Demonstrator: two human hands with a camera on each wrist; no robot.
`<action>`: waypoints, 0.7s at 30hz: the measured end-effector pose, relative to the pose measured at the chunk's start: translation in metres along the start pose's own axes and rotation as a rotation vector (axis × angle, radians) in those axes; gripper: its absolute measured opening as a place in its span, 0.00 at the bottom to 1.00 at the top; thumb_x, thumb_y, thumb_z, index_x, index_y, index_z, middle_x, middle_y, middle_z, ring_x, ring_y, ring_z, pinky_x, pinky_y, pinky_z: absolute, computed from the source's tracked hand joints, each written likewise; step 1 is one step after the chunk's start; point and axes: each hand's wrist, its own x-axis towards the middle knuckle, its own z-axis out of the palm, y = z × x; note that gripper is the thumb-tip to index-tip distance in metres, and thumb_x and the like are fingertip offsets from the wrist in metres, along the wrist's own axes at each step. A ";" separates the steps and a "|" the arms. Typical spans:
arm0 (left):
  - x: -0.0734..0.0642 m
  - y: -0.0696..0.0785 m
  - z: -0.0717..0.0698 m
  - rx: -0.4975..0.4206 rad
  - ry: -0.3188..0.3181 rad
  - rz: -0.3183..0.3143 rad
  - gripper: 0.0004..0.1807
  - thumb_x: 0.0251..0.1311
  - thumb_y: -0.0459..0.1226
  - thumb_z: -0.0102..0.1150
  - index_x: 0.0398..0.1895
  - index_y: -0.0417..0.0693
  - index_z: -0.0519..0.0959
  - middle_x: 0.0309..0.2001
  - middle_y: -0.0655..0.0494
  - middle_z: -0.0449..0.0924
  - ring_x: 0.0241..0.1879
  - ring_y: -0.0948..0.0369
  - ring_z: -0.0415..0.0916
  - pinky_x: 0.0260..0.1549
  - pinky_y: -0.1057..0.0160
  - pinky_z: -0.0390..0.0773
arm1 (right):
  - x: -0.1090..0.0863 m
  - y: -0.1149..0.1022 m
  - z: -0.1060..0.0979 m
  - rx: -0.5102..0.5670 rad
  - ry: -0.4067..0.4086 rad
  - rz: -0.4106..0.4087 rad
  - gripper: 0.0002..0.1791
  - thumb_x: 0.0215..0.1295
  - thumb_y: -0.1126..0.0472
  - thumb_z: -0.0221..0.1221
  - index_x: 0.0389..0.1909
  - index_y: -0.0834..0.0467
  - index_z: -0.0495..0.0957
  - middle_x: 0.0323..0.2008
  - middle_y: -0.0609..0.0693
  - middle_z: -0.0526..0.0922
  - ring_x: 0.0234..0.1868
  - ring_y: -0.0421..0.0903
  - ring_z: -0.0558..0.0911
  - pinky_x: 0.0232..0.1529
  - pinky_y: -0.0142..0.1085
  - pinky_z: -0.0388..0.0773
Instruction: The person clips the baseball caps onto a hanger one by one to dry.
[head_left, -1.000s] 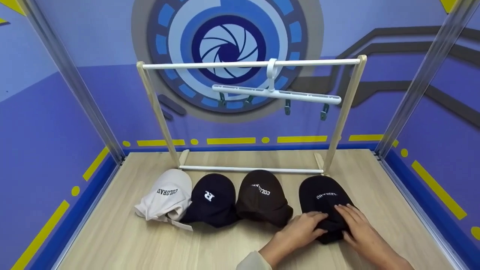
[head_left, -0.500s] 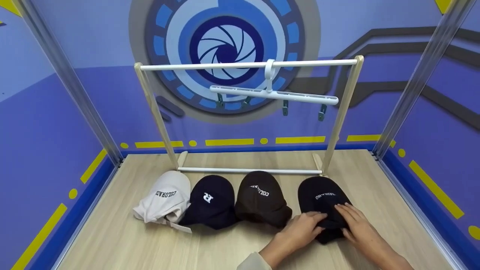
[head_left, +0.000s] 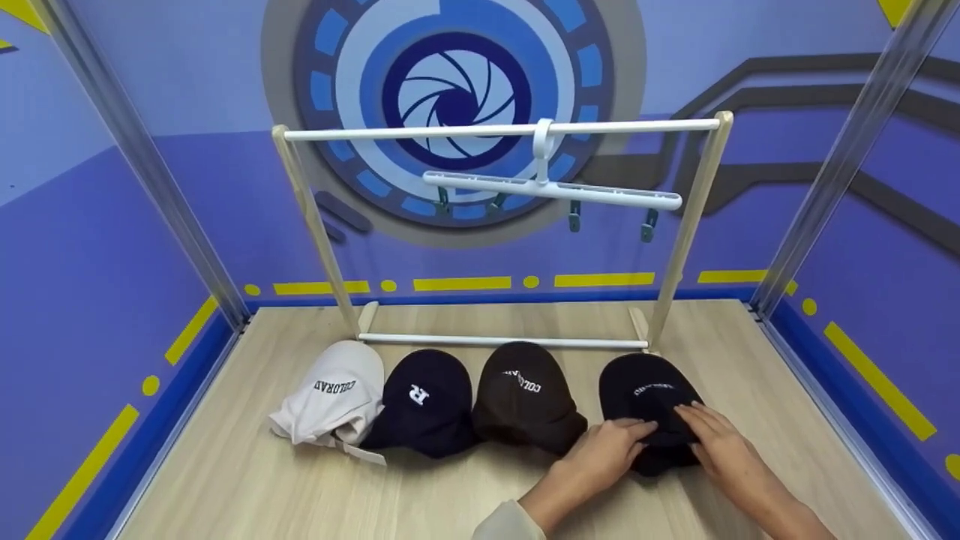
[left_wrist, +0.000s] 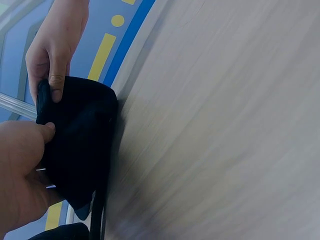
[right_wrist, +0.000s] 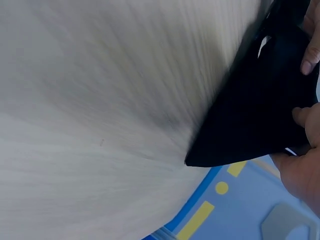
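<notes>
While the wood-grained table [head_left: 217,465] bears the rectangular rack [head_left: 390,133], the soft, domed black cap [head_left: 645,401] rests before it, right of the brown cap [head_left: 525,397], its cloth pinched between thumb and fingers by left hand [head_left: 602,452] and right hand [head_left: 726,448].

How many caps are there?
4, in a row from left to right: the cream cap, the navy cap with an R, the brown cap, and the black cap, gripped by the left hand and the right hand.
</notes>
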 end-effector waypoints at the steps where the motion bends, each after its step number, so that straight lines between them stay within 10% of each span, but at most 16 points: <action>1: 0.000 -0.001 0.000 0.000 0.005 0.000 0.20 0.72 0.42 0.59 0.66 0.65 0.79 0.60 0.67 0.81 0.54 0.69 0.80 0.47 0.73 0.80 | 0.001 0.001 0.000 -0.009 0.005 -0.007 0.33 0.40 0.81 0.74 0.54 0.66 0.81 0.53 0.59 0.84 0.57 0.58 0.81 0.56 0.35 0.77; 21: 0.014 -0.008 -0.018 0.118 0.062 0.039 0.10 0.73 0.40 0.57 0.51 0.59 0.84 0.45 0.67 0.86 0.44 0.69 0.83 0.38 0.72 0.81 | 0.029 0.002 -0.020 0.041 -0.069 0.014 0.25 0.51 0.81 0.68 0.53 0.67 0.80 0.52 0.63 0.84 0.56 0.61 0.82 0.51 0.54 0.80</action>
